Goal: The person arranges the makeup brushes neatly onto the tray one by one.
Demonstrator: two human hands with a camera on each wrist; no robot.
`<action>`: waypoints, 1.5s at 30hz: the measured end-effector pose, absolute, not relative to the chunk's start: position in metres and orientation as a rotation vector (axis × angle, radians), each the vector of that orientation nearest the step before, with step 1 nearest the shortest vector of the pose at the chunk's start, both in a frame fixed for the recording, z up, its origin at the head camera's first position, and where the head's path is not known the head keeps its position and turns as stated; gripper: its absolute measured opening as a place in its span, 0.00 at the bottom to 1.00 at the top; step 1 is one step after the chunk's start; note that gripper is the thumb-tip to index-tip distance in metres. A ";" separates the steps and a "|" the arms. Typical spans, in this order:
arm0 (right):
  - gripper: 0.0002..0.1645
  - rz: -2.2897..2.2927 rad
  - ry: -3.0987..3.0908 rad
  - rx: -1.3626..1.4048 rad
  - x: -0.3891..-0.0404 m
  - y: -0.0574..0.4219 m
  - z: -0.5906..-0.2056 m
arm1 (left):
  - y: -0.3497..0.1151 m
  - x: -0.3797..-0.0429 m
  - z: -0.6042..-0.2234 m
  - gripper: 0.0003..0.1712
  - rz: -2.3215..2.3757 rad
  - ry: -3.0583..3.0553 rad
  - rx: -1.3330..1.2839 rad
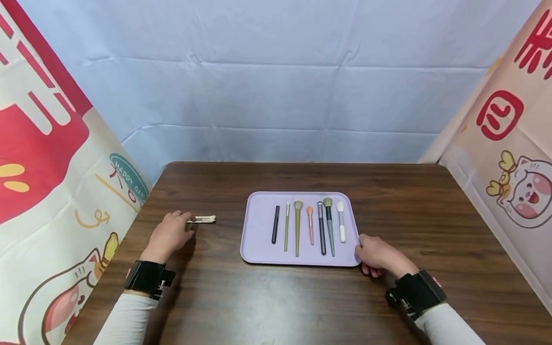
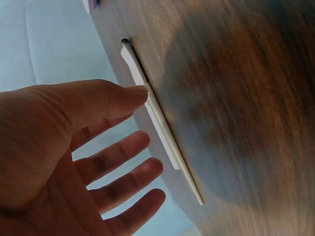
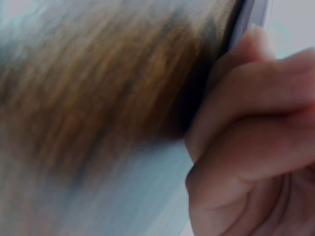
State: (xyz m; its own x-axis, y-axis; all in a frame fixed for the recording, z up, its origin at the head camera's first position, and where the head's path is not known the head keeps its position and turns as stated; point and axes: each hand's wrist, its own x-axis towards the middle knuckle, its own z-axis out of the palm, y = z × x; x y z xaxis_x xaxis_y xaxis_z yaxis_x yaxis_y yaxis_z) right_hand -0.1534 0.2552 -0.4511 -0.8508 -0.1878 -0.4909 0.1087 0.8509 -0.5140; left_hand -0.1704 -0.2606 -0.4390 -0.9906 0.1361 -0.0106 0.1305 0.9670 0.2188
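Note:
My left hand (image 1: pixel 170 234) is beside a pale, thin bundle of sticks (image 1: pixel 204 219) lying on the table, left of the tray. In the left wrist view the thumb tip overlaps the pale sticks (image 2: pixel 160 120), and the other fingers are spread apart. My right hand (image 1: pixel 377 254) grips the near right corner of a lilac tray (image 1: pixel 258 254), fingers curled under and against its edge. On the tray, several makeup brushes lie side by side in a row, among them an olive brush (image 1: pixel 297 230), a small pink brush (image 1: pixel 310 227) and a dark green brush (image 1: pixel 329 227).
A dark wood table (image 1: pixel 276 302) carries everything. Behind it hangs a pale blue cloth (image 1: pixel 267 96). Printed cloths stand along the left (image 1: pixel 103 230) and right (image 1: pixel 509 191) sides. A black band (image 1: pixel 148 278) is on each wrist.

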 end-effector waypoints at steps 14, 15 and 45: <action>0.08 -0.751 2.462 -0.052 -0.154 0.257 -0.451 | -0.264 -0.175 -0.447 0.15 0.329 3.120 0.244; 0.08 -0.753 2.462 -0.052 -0.154 0.257 -0.451 | -0.264 -0.176 -0.447 0.15 0.329 3.118 0.245; 0.10 -0.764 2.467 -0.034 -0.152 0.256 -0.451 | -0.268 -0.188 -0.455 0.06 0.262 3.197 0.452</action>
State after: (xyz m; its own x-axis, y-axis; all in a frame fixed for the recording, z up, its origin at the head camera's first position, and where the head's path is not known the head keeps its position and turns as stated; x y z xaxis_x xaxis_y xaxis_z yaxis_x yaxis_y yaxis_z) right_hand -0.1523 0.2560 -0.4506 -0.8474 -0.1803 -0.4993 0.1334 0.8381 -0.5290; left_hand -0.1876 -0.2680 -0.4551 -0.9563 0.2670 0.1193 0.2828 0.9480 0.1456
